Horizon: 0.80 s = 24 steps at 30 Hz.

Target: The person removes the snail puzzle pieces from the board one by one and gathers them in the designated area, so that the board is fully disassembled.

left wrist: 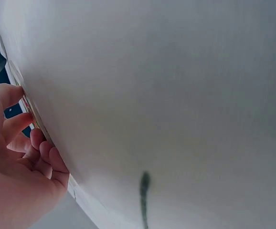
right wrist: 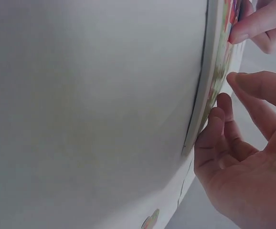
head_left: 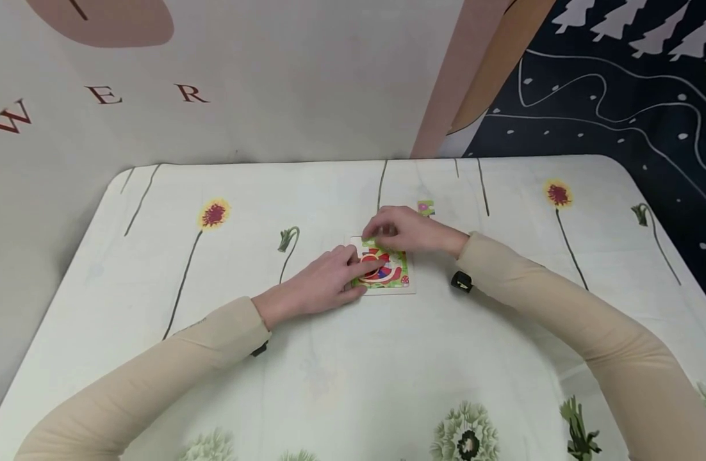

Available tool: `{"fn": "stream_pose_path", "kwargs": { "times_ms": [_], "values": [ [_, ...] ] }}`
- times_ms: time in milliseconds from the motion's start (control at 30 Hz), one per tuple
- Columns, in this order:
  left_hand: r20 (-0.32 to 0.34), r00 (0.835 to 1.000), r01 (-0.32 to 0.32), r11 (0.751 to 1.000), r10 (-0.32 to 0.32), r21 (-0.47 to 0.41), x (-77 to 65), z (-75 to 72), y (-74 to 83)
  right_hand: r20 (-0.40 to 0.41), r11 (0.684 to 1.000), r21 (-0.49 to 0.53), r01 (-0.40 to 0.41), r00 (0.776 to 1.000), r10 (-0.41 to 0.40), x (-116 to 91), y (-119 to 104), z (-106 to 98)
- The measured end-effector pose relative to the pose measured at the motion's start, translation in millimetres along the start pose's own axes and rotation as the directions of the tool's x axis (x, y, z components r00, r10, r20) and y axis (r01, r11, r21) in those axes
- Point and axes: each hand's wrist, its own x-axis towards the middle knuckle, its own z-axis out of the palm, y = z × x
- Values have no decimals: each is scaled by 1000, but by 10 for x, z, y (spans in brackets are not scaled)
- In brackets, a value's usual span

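A small wooden jigsaw puzzle (head_left: 394,275) with a red, green and white picture lies on the table in its pale tray (head_left: 407,291). My left hand (head_left: 325,282) rests at its left side, the index finger stretched across the picture and the other fingers by the left edge. Over the far edge of the puzzle is my right hand (head_left: 407,229), its fingers bent and the fingertips near the far left corner. In the right wrist view the right hand (right wrist: 252,148) has fingertips at the puzzle's surface, and nothing shows between them.
A loose green puzzle piece with a pink spot (head_left: 425,207) lies just beyond the right hand. The white tablecloth (head_left: 307,397) bears printed flowers. A light wall (head_left: 307,83) rises behind the table, with dark patterned fabric (head_left: 607,121) at the right.
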Motion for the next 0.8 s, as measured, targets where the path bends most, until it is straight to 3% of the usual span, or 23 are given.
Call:
{"fn": "stream_pose_path", "kwargs": {
  "times_ms": [167, 800],
  "values": [
    [6, 1000, 5, 1000, -5, 6, 5, 1, -2, 4, 1000, -15, 26, 1000, -26, 9, 21, 9],
    [5, 1000, 11, 1000, -11, 10, 8, 16, 0, 34, 998, 44, -48, 998, 46, -8, -1, -1]
  ]
}}
